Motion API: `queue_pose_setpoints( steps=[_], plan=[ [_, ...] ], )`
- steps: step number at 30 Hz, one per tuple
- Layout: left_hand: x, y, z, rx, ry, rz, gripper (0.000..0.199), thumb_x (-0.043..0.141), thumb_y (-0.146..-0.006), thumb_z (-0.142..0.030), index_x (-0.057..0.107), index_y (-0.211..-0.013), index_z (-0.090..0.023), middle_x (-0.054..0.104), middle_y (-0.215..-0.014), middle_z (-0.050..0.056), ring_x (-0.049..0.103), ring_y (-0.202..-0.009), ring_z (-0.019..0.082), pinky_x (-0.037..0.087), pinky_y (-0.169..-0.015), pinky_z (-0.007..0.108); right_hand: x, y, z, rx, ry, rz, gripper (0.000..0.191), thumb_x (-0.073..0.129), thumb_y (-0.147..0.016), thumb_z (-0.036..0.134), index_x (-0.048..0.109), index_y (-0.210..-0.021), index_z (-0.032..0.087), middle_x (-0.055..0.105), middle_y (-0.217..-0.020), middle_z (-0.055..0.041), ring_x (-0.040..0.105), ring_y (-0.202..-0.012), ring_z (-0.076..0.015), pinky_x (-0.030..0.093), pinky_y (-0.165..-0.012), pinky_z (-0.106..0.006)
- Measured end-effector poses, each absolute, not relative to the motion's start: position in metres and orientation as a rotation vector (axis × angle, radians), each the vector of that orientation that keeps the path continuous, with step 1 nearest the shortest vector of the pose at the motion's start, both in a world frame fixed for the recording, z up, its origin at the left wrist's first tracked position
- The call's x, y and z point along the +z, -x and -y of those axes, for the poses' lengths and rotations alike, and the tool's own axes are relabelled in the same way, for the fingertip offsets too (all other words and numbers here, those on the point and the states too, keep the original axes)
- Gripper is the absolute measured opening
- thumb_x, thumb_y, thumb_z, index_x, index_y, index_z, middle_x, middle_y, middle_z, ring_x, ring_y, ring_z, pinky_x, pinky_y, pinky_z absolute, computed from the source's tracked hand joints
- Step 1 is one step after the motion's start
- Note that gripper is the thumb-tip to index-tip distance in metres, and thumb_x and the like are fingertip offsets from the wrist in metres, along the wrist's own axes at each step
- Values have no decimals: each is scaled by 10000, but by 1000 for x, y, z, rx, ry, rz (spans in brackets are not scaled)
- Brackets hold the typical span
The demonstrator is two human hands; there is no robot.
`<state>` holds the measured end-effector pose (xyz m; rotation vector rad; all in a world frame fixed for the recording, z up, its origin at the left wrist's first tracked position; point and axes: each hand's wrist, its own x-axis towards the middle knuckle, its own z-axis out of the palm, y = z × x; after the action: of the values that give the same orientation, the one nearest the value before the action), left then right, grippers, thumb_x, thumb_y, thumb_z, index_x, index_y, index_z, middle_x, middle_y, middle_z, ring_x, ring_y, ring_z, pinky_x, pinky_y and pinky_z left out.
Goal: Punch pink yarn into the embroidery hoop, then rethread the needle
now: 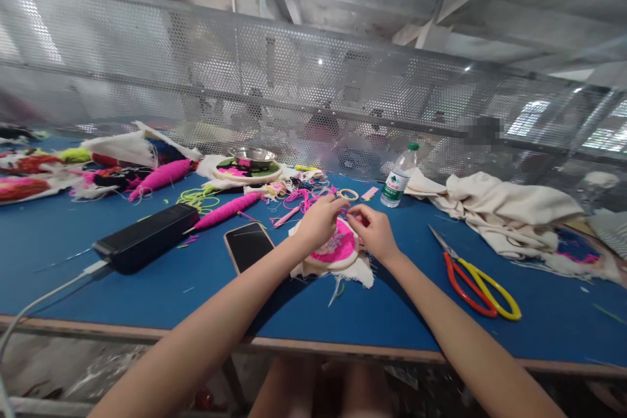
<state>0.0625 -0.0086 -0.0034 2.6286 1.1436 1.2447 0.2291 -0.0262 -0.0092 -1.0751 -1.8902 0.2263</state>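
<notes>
An embroidery hoop (356,249) with white cloth lies on the blue table in front of me, its middle filled with bright pink yarn stitching (340,249). Over its far left part is my left hand (321,219), fingers pinched together. My right hand (376,230) is curled at the hoop's far right side, fingertips close to those of the left. Whatever the fingertips hold is too small to make out. Frayed cloth (362,271) spreads out under the hoop. Left of the hoop are a phone (248,245) and a pink pen-like tool (287,216).
Red-and-yellow scissors (477,284) lie at right, before a heap of cream cloth (509,206). A water bottle (399,176) stands behind the hoop. A black power bank (147,235) with a white cable, pink yarn bundles (228,210) and another hoop (249,171) occupy the left. Metal mesh (294,91) rises behind.
</notes>
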Motion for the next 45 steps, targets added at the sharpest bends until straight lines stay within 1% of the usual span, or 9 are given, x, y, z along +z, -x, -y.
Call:
queue_pose_setpoints(
  steps=[3,7,13,25,30,34,38,41,45],
  plan=[
    [-3,-62,8,1199,-2652,-1183,296,407,-863,-54,665,-952,-167,568,-813,53,548,-816,192,431,-715,288,-9,-229,24,277,1053,1869,179,567,-843,327,647,-823,168,493,-574,32,426,-532,-115,311,-543,-242],
    [-1,-61,9,1209,-2635,-1218,304,396,-893,-84,675,-975,-170,563,-840,59,544,-778,180,439,-713,286,-6,-232,19,382,1059,1726,218,575,-833,366,635,-819,157,440,-546,47,389,-503,-108,297,-517,-241],
    [0,-61,9,1231,-2599,-1215,293,411,-887,-72,676,-963,-172,573,-844,55,559,-801,180,451,-745,285,-6,-234,16,437,1061,1704,241,595,-816,390,640,-806,153,449,-533,47,383,-493,-106,283,-506,-244],
    [1,-60,9,1244,-2544,-1231,307,414,-854,-38,669,-951,-177,573,-838,54,554,-803,189,434,-717,289,-5,-233,16,498,1062,1710,254,612,-799,403,647,-786,151,465,-531,41,381,-491,-108,290,-503,-245],
    [0,-62,10,1267,-2562,-1218,299,411,-875,-66,662,-995,-174,575,-865,60,552,-813,190,433,-722,289,-11,-231,19,465,1065,1729,230,610,-801,382,643,-778,156,499,-547,30,403,-497,-113,307,-505,-242],
    [-3,-62,8,1232,-2619,-1166,321,404,-861,-48,666,-995,-177,573,-839,53,552,-827,189,435,-726,281,-13,-229,23,282,1066,1818,171,589,-819,325,645,-785,168,503,-557,32,430,-522,-116,319,-539,-241],
    [-6,-62,6,1192,-2705,-1231,369,377,-850,-28,677,-1000,-180,560,-817,58,540,-823,196,435,-725,290,-11,-230,23,166,1087,1825,174,554,-849,315,653,-838,172,492,-560,37,436,-524,-117,318,-552,-244],
    [-6,-61,6,1166,-2726,-1236,383,360,-849,-22,676,-1002,-175,568,-835,64,541,-847,201,440,-737,295,-8,-232,21,197,1116,1780,185,557,-848,334,640,-820,171,464,-544,45,414,-509,-114,296,-532,-246],
    [-5,-61,6,1168,-2720,-1208,374,350,-868,-43,673,-1005,-172,577,-866,67,547,-838,197,447,-743,297,-5,-235,18,372,1117,1748,228,573,-832,386,632,-778,173,435,-508,53,380,-484,-115,275,-506,-252]
  ],
)
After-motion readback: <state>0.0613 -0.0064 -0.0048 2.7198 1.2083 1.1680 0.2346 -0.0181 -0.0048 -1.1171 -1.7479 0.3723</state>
